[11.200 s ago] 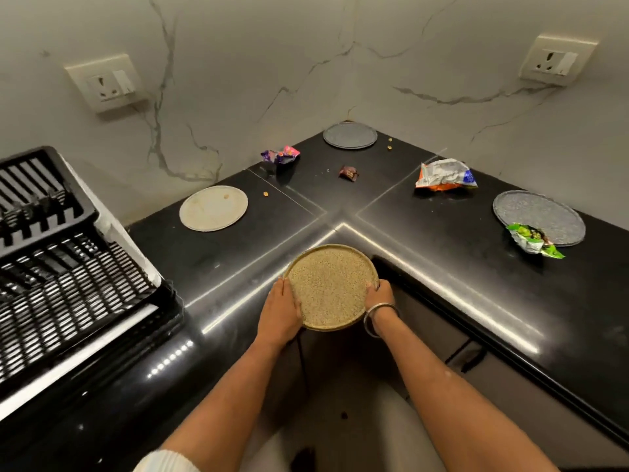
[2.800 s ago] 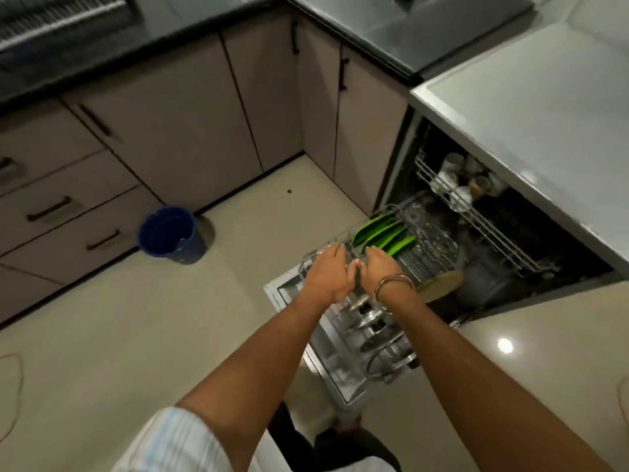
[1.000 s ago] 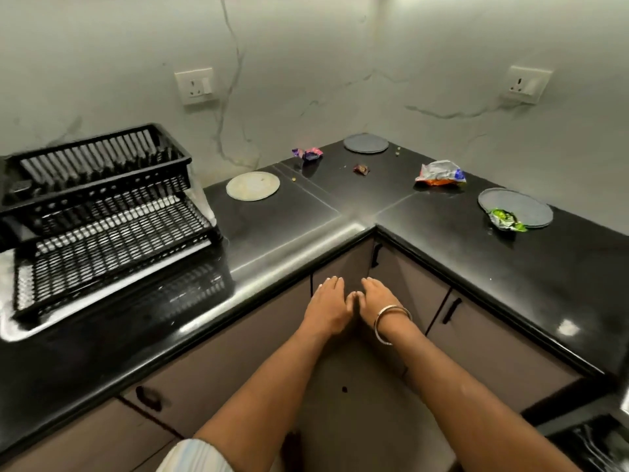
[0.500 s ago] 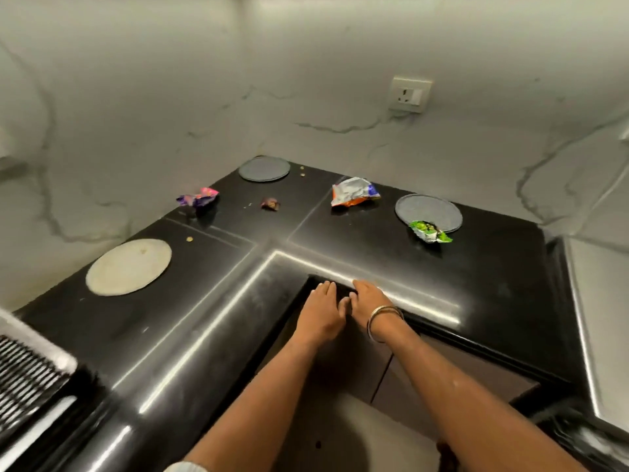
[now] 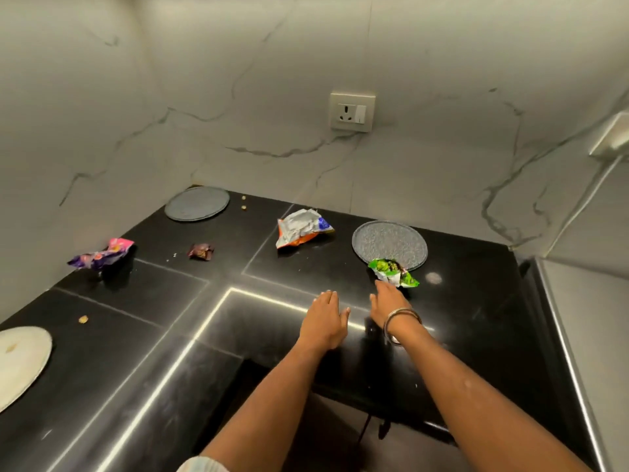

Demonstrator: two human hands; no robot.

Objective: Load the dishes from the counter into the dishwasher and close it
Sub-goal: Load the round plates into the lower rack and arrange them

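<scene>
Three plates lie on the black corner counter: a grey textured plate at the right, a grey plate in the far corner, a cream plate at the left edge. A green wrapper lies on the near rim of the right grey plate. My right hand, with a bangle on its wrist, stretches out flat just short of that wrapper. My left hand hovers beside it over the counter, fingers straight. Both hands hold nothing. The dishwasher is out of view.
More litter lies on the counter: a silver and orange packet, a purple wrapper, a small brown wrapper, crumbs. A marble wall with a socket backs the counter. A pale steel surface adjoins at the right.
Both hands have moved forward from the counter's front edge out over the counter, the right hand toward the green wrapper and the right grey plate. The view has come closer.
</scene>
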